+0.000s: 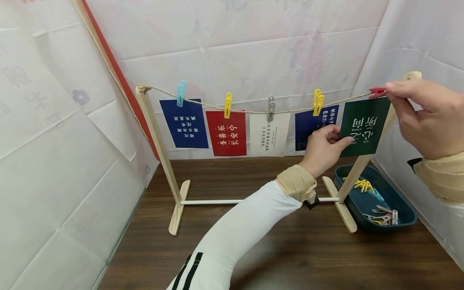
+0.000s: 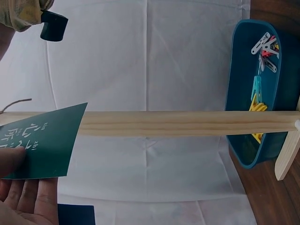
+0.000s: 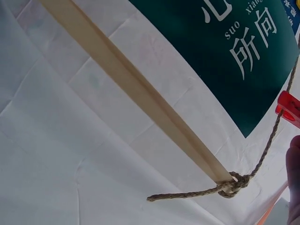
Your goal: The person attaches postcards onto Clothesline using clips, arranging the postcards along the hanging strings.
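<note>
My left hand (image 1: 324, 150) holds a green card (image 1: 365, 125) with white characters by its left edge, thumb in front and fingers behind. The card's top edge is up at the twine (image 1: 348, 98). A red clothespin (image 1: 378, 92) sits on the twine at that edge, and my right hand (image 1: 429, 117) pinches its outer end between thumb and fingers. In the right wrist view the red clothespin (image 3: 288, 108) shows on the twine beside the card's corner. Just left, a dark blue card (image 1: 304, 129) hangs from a yellow clothespin (image 1: 318, 102), partly hidden by my left hand.
Further left hang a white card (image 1: 269, 139), a red card (image 1: 230, 141) and another blue card (image 1: 185, 125), each on a clothespin. Wooden posts (image 1: 157, 149) hold the twine. A dark teal basin (image 1: 409, 215) with several clothespins stands behind the right post on the brown table (image 1: 290, 249).
</note>
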Demonstrator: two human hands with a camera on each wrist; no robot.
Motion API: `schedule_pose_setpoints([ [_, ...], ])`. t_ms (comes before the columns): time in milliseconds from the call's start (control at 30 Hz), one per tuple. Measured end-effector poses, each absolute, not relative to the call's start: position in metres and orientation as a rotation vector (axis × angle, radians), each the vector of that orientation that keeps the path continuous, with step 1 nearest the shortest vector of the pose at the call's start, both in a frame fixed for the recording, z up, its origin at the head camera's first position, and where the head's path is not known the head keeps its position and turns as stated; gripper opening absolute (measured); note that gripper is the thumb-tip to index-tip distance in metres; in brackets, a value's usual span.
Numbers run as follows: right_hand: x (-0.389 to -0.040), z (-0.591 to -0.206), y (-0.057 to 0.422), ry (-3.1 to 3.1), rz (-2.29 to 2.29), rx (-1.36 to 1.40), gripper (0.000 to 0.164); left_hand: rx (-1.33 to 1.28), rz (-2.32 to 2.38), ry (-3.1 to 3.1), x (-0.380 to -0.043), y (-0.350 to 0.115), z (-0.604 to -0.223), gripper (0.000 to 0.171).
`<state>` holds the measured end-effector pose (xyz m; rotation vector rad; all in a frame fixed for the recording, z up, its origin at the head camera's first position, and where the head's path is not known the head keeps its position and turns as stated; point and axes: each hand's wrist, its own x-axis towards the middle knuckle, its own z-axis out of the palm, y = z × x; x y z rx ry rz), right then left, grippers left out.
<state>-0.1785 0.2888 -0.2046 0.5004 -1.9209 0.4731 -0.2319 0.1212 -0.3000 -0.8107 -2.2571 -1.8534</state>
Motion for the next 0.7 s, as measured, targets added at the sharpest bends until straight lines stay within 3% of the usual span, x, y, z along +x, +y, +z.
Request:
schedule_pose_setpoints([
  [700,-0.1827,-0.194,0.2852,-2.077,0.472,0.427,0.027,-0.816,-1.868,-2.225,-0.2365,0.12,-0.3034,0.022],
])
